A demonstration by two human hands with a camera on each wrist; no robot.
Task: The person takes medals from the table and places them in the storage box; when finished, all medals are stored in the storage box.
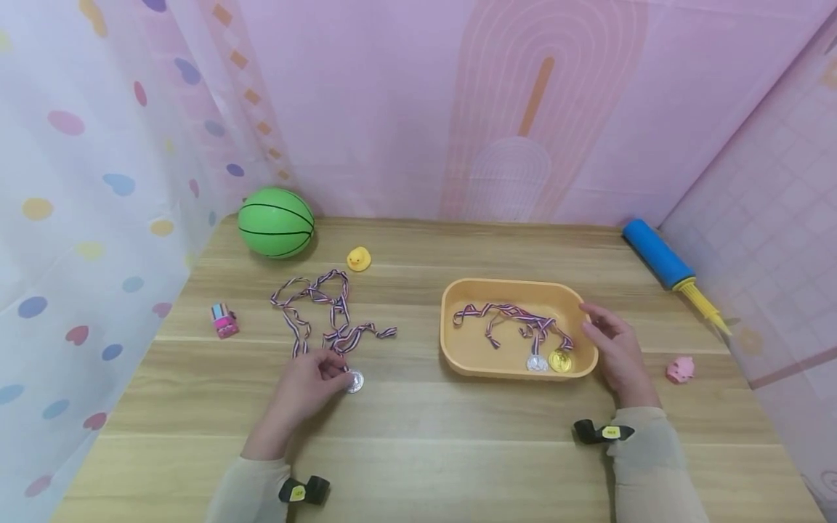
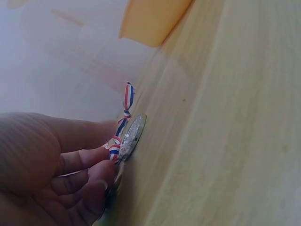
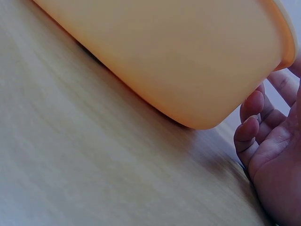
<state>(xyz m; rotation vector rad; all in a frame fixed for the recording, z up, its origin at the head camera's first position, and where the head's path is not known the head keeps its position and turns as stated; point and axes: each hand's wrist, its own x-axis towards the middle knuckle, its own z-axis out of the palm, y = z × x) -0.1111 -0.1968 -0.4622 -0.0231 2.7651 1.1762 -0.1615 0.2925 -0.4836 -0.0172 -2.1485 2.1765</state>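
A silver medal [image 1: 354, 381] on a red, white and blue ribbon [image 1: 327, 312] lies on the wooden table [image 1: 458, 436]. My left hand [image 1: 336, 374] pinches the ribbon right where it joins the medal [image 2: 131, 136], fingers [image 2: 101, 169] curled on it. An orange tray [image 1: 447, 327] to the right holds a silver medal [image 1: 537, 362] and a gold medal [image 1: 560, 360] with their ribbons [image 1: 516, 318]. Beside the tray's right end rests my right hand [image 1: 604, 334], fingers [image 3: 251, 134] relaxed and holding nothing, close to the tray wall [image 3: 178, 56].
A green ball [image 1: 276, 222] and a yellow duck [image 1: 358, 258] sit at the back left. A small pink toy car [image 1: 224, 320] lies left of the ribbons. A blue and yellow pump [image 1: 660, 256] and a pink pig [image 1: 680, 370] are at the right. Pink walls enclose the table.
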